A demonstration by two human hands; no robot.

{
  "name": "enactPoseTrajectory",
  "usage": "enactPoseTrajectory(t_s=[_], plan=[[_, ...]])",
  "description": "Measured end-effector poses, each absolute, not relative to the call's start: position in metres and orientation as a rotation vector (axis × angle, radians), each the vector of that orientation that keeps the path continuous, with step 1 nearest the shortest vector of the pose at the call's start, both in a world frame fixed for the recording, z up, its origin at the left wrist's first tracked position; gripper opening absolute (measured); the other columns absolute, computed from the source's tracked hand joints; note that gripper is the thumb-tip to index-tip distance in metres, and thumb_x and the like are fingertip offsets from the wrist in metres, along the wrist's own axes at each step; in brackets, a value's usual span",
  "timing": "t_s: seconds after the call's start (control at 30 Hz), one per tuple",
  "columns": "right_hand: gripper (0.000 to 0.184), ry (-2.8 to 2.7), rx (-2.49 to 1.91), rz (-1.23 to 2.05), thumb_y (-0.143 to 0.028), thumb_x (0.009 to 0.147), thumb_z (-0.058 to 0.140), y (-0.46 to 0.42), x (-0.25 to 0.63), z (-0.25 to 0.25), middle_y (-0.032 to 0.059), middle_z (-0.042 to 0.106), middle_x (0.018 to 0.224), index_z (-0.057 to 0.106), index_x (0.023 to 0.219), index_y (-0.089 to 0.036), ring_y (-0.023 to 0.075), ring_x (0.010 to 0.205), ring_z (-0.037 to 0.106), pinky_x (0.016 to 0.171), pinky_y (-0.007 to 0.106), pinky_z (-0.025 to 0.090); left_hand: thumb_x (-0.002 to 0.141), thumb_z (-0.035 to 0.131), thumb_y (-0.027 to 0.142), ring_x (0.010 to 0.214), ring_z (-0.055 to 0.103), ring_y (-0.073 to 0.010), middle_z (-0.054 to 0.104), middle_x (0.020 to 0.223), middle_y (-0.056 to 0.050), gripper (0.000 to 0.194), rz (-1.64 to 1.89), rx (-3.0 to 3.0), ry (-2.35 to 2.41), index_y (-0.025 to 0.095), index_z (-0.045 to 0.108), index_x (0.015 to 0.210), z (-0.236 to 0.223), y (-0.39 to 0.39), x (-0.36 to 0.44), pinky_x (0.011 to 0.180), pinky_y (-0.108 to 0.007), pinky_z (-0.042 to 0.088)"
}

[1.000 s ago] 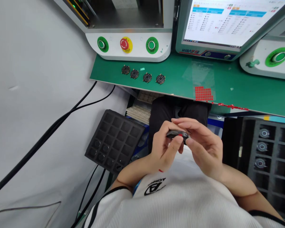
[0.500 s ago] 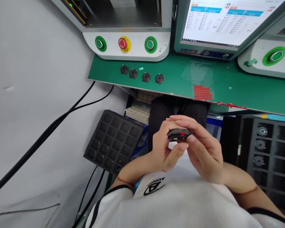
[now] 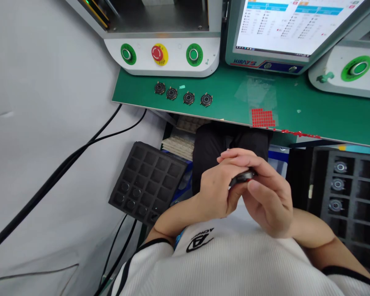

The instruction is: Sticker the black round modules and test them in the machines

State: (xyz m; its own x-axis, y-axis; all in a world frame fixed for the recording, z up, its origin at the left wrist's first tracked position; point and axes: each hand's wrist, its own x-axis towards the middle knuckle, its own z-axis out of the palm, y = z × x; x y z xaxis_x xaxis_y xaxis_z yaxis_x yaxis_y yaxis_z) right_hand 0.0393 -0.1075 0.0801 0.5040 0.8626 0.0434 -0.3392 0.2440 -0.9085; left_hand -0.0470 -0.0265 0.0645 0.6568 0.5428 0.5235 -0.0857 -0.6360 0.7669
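Observation:
Between my two hands, above my lap, is a dark round watch case [image 3: 243, 176], seen edge-on and partly covered by fingers. My left hand [image 3: 217, 187] is closed round its left side. On the other side my right hand [image 3: 268, 193] grips it between thumb and fingers, with a small bit of red showing beside the thumb. Several similar watch cases [image 3: 188, 98] lie in a row on the green bench [image 3: 228, 111]. A sheet of small red stickers [image 3: 263, 118] lies at the bench's front edge.
To the left, a black compartment tray [image 3: 148, 181] holds several round pieces. A second black tray [image 3: 353, 193] on the right has watch cases in some pockets. Behind the bench edge stand a machine with a red stop button [image 3: 157, 53] and a monitor [image 3: 274, 28]. Black cables [image 3: 80, 152] hang at left.
The watch case has turned and shifted slightly right in my hands. My left fingers and thumb now cover more of it, and less of its red patch shows.

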Motion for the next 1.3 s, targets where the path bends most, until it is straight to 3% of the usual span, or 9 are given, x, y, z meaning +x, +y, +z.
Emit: enactPoseTrajectory(t_s=[0.37, 0.5, 0.63, 0.87, 0.97, 1.1, 1.17, 1.23, 1.3], plan=[[0.023, -0.457, -0.951, 0.9, -0.024, 0.09, 0.052, -0.098, 0.03, 0.079, 0.0035, 0.067, 0.113, 0.073, 0.1, -0.028, 0.0187, 0.104, 0.063, 0.093, 0.036, 0.055, 0.101, 0.04, 0.029, 0.093, 0.07, -0.0167, 0.069, 0.094, -0.009, 0.024, 1.064, 2.191, 0.276, 0.015, 0.053, 0.116, 0.061, -0.02, -0.045, 0.075, -0.025, 0.059], [0.021, -0.403, -0.94, 0.924, -0.024, 0.088, 0.053, -0.096, 0.03, 0.081, 0.0034, 0.068, 0.109, 0.073, 0.094, -0.027, 0.0168, 0.096, 0.066, 0.076, 0.029, 0.059, 0.1, 0.042, 0.029, 0.093, 0.07, -0.0189, 0.069, 0.096, -0.01, 0.025, 1.031, 2.211, 0.297, 0.016, 0.054, 0.117, 0.06, -0.022, -0.045, 0.073, -0.027, 0.06], [0.02, -0.355, -0.943, 0.978, -0.025, 0.088, 0.052, -0.097, 0.031, 0.082, 0.0036, 0.067, 0.108, 0.072, 0.091, -0.026, 0.0132, 0.074, 0.064, 0.045, 0.02, 0.052, 0.098, 0.046, 0.025, 0.089, 0.07, -0.0167, 0.069, 0.094, -0.009, 0.022, 1.099, 2.23, 0.315, 0.014, 0.055, 0.114, 0.058, -0.023, -0.043, 0.073, -0.024, 0.059], [0.022, -0.341, -0.916, 0.983, -0.026, 0.089, 0.052, -0.099, 0.031, 0.08, 0.0039, 0.065, 0.111, 0.073, 0.094, -0.026, 0.0104, 0.061, 0.06, 0.036, 0.02, 0.044, 0.095, 0.05, 0.025, 0.092, 0.071, -0.0191, 0.071, 0.096, -0.007, 0.019, 0.878, 2.188, 0.312, 0.02, 0.058, 0.111, 0.059, -0.019, -0.042, 0.077, -0.028, 0.059], [0.022, -0.333, -0.951, 0.987, -0.027, 0.091, 0.051, -0.102, 0.036, 0.082, 0.0029, 0.068, 0.108, 0.073, 0.092, -0.027, 0.0128, 0.072, 0.065, 0.043, 0.021, 0.05, 0.093, 0.054, 0.026, 0.091, 0.071, -0.0207, 0.071, 0.095, -0.007, 0.015, 0.872, 2.105, 0.306, 0.021, 0.06, 0.105, 0.058, -0.02, -0.042, 0.077, -0.031, 0.059], [0.034, -0.505, -1.068, 1.029, -0.041, 0.097, 0.044, -0.113, 0.049, 0.082, 0.0064, 0.066, 0.122, 0.07, 0.111, -0.025, 0.0204, 0.103, 0.066, 0.076, 0.035, 0.061, 0.096, 0.05, 0.032, 0.068, 0.067, -0.0135, 0.069, 0.087, -0.004, 0.013, 0.732, 1.636, 0.289, 0.021, 0.056, 0.099, 0.064, -0.023, -0.041, 0.063, -0.026, 0.056], [0.039, -0.667, -1.125, 0.908, -0.043, 0.09, 0.058, -0.117, 0.055, 0.078, 0.0072, 0.061, 0.131, 0.063, 0.124, -0.027, 0.0248, 0.114, 0.062, 0.091, 0.043, 0.058, 0.099, 0.044, 0.038, 0.058, 0.061, -0.0111, 0.066, 0.079, -0.002, 0.019, 0.565, 1.232, 0.286, 0.021, 0.052, 0.095, 0.071, -0.023, -0.041, 0.054, -0.024, 0.052], [0.058, -0.802, -1.173, 0.661, -0.031, 0.074, 0.077, -0.118, 0.058, 0.072, 0.0045, 0.061, 0.132, 0.056, 0.128, -0.033, 0.0274, 0.123, 0.057, 0.102, 0.048, 0.053, 0.098, 0.043, 0.042, 0.057, 0.058, -0.0125, 0.06, 0.07, 0.0, 0.024, 0.407, 0.936, 0.3, 0.021, 0.05, 0.09, 0.078, -0.023, -0.041, 0.055, -0.026, 0.052], [0.072, -0.908, -1.193, 0.485, -0.02, 0.064, 0.083, -0.117, 0.059, 0.065, 0.0021, 0.064, 0.127, 0.053, 0.127, -0.038, 0.0278, 0.121, 0.059, 0.101, 0.05, 0.053, 0.096, 0.046, 0.043, 0.059, 0.058, -0.0145, 0.054, 0.064, 0.0, 0.025, 0.3, 0.807, 0.312, 0.021, 0.051, 0.087, 0.082, -0.022, -0.041, 0.06, -0.03, 0.054]])
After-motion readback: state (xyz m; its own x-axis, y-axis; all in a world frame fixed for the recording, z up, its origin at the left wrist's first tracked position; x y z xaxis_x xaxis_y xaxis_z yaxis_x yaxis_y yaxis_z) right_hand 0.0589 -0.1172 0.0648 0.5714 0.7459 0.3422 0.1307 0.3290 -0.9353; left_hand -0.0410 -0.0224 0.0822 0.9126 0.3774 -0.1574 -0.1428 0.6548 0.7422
